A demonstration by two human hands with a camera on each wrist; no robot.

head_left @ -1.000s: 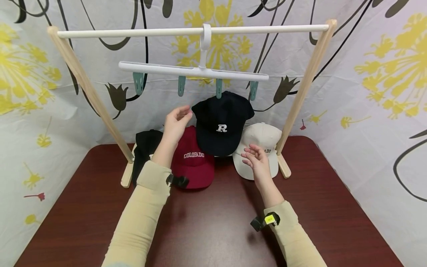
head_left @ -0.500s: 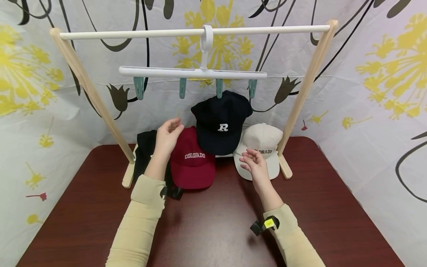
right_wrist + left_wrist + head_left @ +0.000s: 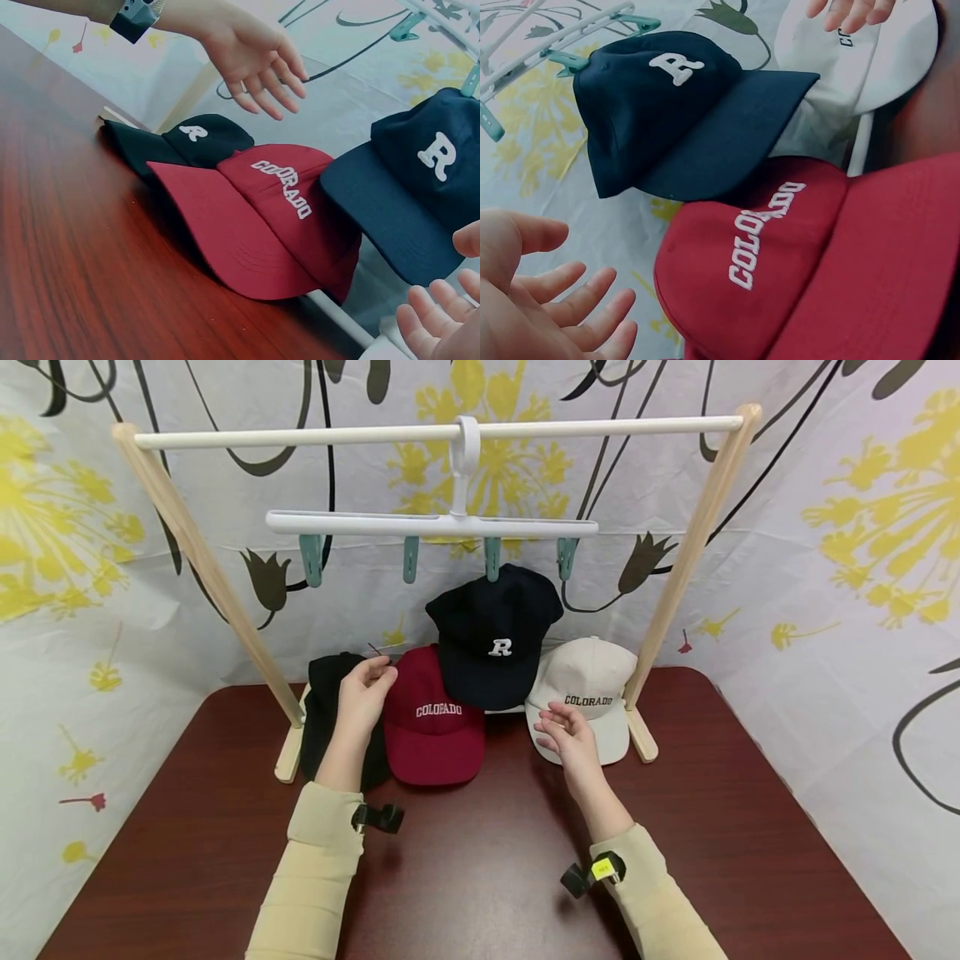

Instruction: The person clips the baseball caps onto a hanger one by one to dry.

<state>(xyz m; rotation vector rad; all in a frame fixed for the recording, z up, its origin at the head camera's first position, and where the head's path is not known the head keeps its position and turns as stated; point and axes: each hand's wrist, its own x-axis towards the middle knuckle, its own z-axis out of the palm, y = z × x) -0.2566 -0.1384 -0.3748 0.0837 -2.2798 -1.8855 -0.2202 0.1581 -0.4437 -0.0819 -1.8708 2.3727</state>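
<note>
A navy cap (image 3: 491, 635) with a white R hangs at the third teal clip (image 3: 492, 558) of the white hanger (image 3: 435, 524). Below it a red COLORADO cap (image 3: 433, 735) lies on the table, a black cap (image 3: 330, 693) to its left and an off-white COLORADO cap (image 3: 592, 672) to its right. My left hand (image 3: 363, 697) is in the air before the black cap, beside the red one, its fingers loosely bent around nothing. My right hand (image 3: 572, 743), also holding nothing, hovers in front of the off-white cap with relaxed fingers. In the left wrist view, the navy cap (image 3: 660, 112) hangs tilted.
A rack with wooden legs (image 3: 690, 552) and a white rod (image 3: 322, 437) stands at the back of the dark red table (image 3: 480, 877). Other teal clips (image 3: 411, 558) dangle from the hanger. Patterned cloth (image 3: 825, 610) covers the wall behind.
My left hand has moved down and left, away from the navy cap. My right hand has sunk slightly. The hanger has swung a little and the navy cap has shifted slightly left.
</note>
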